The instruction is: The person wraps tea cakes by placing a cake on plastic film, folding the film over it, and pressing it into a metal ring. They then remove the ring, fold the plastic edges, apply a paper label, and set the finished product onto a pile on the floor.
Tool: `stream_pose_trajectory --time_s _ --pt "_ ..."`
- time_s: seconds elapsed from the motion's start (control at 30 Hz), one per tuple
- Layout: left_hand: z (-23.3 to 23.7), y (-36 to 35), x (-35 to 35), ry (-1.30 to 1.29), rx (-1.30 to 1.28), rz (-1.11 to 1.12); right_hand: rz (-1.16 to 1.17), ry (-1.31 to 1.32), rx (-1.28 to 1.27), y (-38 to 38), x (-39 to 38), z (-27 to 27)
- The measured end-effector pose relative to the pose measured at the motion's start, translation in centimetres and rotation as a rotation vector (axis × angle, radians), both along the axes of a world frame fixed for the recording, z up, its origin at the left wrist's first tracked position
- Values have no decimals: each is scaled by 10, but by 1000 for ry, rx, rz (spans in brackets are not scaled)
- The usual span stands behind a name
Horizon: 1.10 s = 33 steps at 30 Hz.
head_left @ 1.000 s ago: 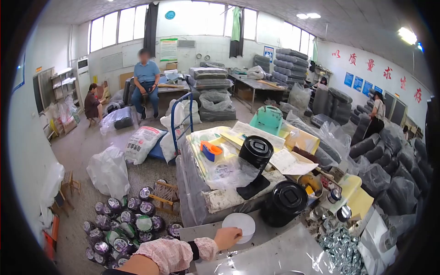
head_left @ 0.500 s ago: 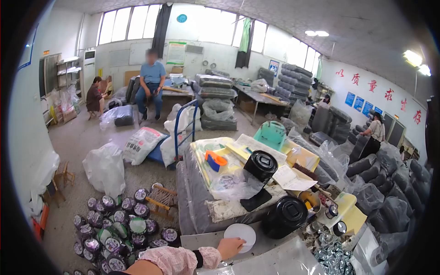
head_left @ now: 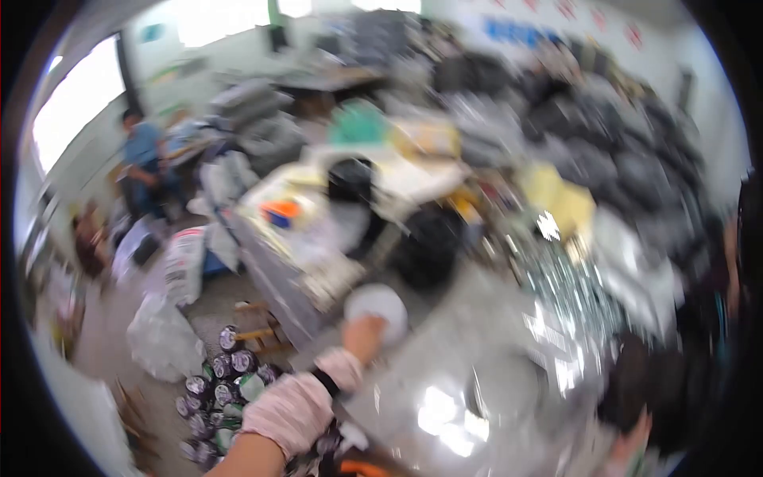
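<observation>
My left hand (head_left: 365, 337), in a pink sleeve with a black band at the wrist, reaches in from the lower left. Its fingers are closed at the near edge of a white round disc (head_left: 384, 306), which lies by the corner of the metal worktop (head_left: 413, 358). Beyond the disc stands a black round canister (head_left: 429, 242). My right hand is out of view. Motion blur hides fine detail.
A heap of silvery packets (head_left: 568, 286) lies on the worktop's right. Purple-lidded tubs (head_left: 226, 393) cover the floor at lower left, near a wooden stool (head_left: 258, 322). A dark-haired person (head_left: 656, 389) is close at lower right. Another person (head_left: 143, 159) sits at the back left.
My view has swung right and down, bringing more worktop and a nearby person into sight. My left hand stays at the white disc.
</observation>
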<state>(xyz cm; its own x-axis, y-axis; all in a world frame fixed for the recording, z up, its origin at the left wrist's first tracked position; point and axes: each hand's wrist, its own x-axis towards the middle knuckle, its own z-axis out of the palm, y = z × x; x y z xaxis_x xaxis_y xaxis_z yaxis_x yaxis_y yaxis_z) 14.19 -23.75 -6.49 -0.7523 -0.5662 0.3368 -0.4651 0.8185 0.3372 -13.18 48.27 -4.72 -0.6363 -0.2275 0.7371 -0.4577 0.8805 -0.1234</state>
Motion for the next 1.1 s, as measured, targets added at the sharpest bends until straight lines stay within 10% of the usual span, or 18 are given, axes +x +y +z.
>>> stream_pose_trajectory --time_s 0.1,0.2,0.3,0.5,0.63,0.77,0.87,0.97,1.1 --pt "0 -26 -11 231 433 117 298 -828 -1762 -73 34 34" --pt "37 -8 -21 317 552 124 144 -684 -1567 -101 56 30" --pt "96 96 -56 489 257 -367 175 -783 -1686 -113 66 35" --pt "53 223 -102 54 161 -1056 271 -876 -1785 -156 78 38" --pt "60 232 -96 310 132 -1080 333 -1073 -1629 -208 86 60" --pt "90 195 -49 22 149 -1388 358 -1028 -1151 -282 91 45" --pt "125 154 -40 94 5 -1239 158 -568 -448 -307 99 30" --pt "154 66 -104 427 -78 -801 149 -632 -510 -310 98 21" --pt "162 -4 -156 201 -33 -397 164 -662 -549 -310 101 29"
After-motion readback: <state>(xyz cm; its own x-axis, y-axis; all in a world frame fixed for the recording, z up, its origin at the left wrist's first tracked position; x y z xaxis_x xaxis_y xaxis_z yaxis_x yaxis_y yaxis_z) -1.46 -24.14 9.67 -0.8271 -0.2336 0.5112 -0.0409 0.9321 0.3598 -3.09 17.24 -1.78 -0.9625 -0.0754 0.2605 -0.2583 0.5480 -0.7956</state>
